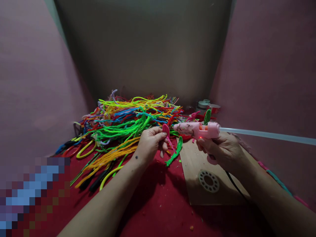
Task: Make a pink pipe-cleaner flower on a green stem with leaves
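Observation:
My left hand (153,141) pinches a pink pipe-cleaner petal (166,130) between thumb and fingers, its pink stem hanging below. My right hand (223,149) is wrapped round the handle of a pink hot glue gun (208,130), whose small light glows red. The gun's nozzle points left at the petal, close to it; I cannot tell whether they touch. From the gun's back a long clear glue stick (266,134) sticks out to the right. Just below the petal, a green pipe-cleaner leaf (175,153) hangs or lies near my left fingers.
A large heap of coloured pipe cleaners (123,123) lies behind my left hand. Yellow-handled scissors (86,149) are at its left. Under my right hand is a beige board (195,174) with a white holed ring (209,181). A jar (203,104) stands at the back right.

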The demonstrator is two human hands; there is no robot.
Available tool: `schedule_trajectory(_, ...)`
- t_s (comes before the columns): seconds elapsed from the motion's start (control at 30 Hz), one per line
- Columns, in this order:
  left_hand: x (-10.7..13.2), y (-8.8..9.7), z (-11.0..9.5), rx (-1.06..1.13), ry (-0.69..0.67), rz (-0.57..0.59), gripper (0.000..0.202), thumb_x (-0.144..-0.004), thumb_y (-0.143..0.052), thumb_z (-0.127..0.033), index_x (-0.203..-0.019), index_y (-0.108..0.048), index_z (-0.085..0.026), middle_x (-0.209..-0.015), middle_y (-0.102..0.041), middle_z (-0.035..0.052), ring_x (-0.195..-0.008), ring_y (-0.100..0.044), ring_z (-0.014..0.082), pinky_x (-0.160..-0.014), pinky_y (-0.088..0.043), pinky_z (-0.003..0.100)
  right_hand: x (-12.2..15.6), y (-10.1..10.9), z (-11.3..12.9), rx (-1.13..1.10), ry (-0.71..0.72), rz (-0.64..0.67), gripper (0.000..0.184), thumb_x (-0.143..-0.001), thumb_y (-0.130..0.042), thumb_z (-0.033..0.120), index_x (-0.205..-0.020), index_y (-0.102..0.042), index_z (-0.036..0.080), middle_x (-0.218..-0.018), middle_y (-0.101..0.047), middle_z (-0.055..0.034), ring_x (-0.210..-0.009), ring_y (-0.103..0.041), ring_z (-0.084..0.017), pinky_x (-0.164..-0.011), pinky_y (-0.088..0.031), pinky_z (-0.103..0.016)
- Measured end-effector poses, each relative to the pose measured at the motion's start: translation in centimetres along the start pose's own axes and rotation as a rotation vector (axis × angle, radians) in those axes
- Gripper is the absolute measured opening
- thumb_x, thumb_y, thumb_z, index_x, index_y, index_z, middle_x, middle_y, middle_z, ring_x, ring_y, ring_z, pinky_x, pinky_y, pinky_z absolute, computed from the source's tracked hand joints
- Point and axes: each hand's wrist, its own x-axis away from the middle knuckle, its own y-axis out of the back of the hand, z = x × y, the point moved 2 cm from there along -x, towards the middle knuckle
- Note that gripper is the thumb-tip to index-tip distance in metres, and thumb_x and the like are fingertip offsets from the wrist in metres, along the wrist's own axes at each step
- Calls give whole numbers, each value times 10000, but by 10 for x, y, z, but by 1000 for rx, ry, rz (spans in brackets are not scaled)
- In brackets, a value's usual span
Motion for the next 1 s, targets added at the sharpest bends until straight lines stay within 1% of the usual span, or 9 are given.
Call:
schedule_trajectory(0.27,1,-1,-1,-21,1,1,116,-685,-570,-214,-610,-538,-131,-455,-569,4,-289,-455,102,-258,-371,214,0,1,-3,-36,21,4,352,-792,-543,462,-636,-542,146,-543,-429,34,-359,-362,-35,-318,-283,-167)
schedule_trajectory(0.47,1,-1,-1,-18,6,-1,112,-682,-571,-213,-614,-540,-130,-460,-575,7,-295,-461,104,-260,-366,212,-1,-1,-6,-48,-31,10,361,-799,-539,475,-682,-589,137,-539,-417,41,-353,-366,-36,-312,-287,-169)
schedule_trajectory(0.7,2,-1,-2,-26,6,-4,121,-691,-571,-220,-614,-534,-133,-436,-558,-5,-286,-446,94,-265,-360,204,0,-1,-2,-19,-10,16,363,-793,-543,477,-637,-548,149,-522,-393,46,-365,-344,-37,-325,-273,-174)
schedule_trajectory(0.87,1,-1,-2,-4,7,-24,105,-670,-587,-214,-625,-531,-137,-490,-589,1,-300,-464,94,-263,-370,206,-1,0,-3,-8,-9,44,378,-782,-544,492,-627,-548,148,-519,-384,40,-380,-331,-46,-327,-267,-186)
schedule_trajectory(1.0,1,-1,-1,-15,7,-11,112,-681,-575,-219,-616,-529,-139,-437,-563,-8,-284,-449,95,-261,-362,205,-1,-1,-6,-24,-19,54,373,-781,-547,493,-641,-547,148,-543,-397,34,-388,-333,-44,-329,-280,-182)
